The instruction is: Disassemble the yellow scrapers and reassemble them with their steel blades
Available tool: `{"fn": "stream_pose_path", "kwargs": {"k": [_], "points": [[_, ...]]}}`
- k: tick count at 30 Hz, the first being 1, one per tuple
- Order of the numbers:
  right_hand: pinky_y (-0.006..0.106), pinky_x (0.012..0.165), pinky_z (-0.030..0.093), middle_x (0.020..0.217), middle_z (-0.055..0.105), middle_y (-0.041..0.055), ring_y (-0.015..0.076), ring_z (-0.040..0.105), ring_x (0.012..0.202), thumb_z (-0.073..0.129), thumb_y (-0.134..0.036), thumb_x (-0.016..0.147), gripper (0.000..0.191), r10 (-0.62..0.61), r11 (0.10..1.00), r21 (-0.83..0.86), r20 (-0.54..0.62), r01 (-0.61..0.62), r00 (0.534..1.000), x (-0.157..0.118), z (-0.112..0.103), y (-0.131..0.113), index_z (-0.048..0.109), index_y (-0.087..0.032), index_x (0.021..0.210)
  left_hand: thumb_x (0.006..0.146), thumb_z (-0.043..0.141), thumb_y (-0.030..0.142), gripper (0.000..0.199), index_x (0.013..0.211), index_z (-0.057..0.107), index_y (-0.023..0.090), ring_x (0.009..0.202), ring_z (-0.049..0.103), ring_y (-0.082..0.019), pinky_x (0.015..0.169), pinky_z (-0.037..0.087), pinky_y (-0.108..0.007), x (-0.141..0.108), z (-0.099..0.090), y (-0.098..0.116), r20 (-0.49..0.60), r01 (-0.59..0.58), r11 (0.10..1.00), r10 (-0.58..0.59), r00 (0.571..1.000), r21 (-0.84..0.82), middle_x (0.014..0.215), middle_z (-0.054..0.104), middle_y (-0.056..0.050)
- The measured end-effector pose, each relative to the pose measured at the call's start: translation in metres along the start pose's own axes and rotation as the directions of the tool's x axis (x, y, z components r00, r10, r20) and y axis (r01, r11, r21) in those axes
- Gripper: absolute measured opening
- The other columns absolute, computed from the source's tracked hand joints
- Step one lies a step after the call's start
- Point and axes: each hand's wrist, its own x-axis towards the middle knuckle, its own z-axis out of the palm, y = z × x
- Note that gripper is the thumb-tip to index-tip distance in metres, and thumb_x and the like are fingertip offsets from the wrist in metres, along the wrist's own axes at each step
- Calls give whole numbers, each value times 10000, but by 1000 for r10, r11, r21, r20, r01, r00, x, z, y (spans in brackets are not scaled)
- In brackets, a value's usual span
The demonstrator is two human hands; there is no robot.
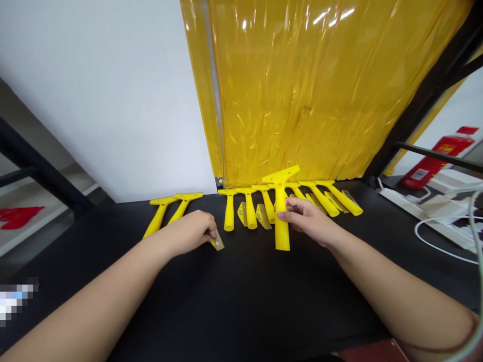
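Note:
In my right hand (307,218) is a yellow scraper handle (281,221), held upright above the black table with its wide T-shaped head at the top. My left hand (196,230) pinches a small scraper blade piece (218,242), part yellow and part bare metal, low over the table. Two more yellow handles (184,203) lie beyond my left wrist. Between and behind my hands a row of yellow handles (229,213) lies along the back, with several blade pieces (263,216) among them.
The black table (241,301) backs onto a white panel (113,100) and a yellow plastic strip curtain (302,90). At the right are a red bottle (437,157), white power strips and cables (445,221). A red item (22,216) lies on a shelf at the left.

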Motion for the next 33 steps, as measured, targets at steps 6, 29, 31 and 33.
{"fn": "stream_pose_path", "kwargs": {"k": [6, 29, 31, 33], "points": [[278, 554, 270, 705, 447, -51, 112, 373, 615, 793, -417, 805, 313, -6, 1000, -27, 13, 6, 1000, 0, -1, 0, 558, -211, 781, 909, 581, 171, 226, 877, 802, 207, 953, 743, -209, 866, 558, -303, 13, 4, -30, -148, -42, 999, 41, 988, -1, 1034, 793, -62], [309, 616, 312, 718, 397, -47, 139, 386, 671, 736, -424, 874, 329, -22, 977, -209, 110, 45, 994, 1, 5, 6, 516, -218, 743, 985, 503, 258, 295, 1015, 795, 222, 1161, 732, -233, 1046, 571, -400, 28, 31, -48, -334, -125, 990, 99, 937, -60, 1247, 781, -50], [309, 624, 319, 730, 411, -44, 139, 389, 677, 736, -421, 878, 297, -17, 977, -211, 117, 42, 993, 1, 5, 7, 549, -214, 774, 987, 505, 265, 293, 1018, 793, 221, 1151, 735, -235, 1043, 572, -404, 28, 30, -49, -338, -127, 990, 97, 936, -67, 1240, 783, -54], [309, 628, 325, 741, 434, -39, 141, 396, 682, 736, -418, 882, 264, -16, 979, -202, 120, 40, 993, 1, 5, 7, 588, -210, 813, 991, 500, 261, 294, 1042, 787, 221, 1151, 731, -234, 1047, 566, -407, 27, 29, -48, -340, -128, 990, 97, 935, -68, 1236, 782, -56]]}}
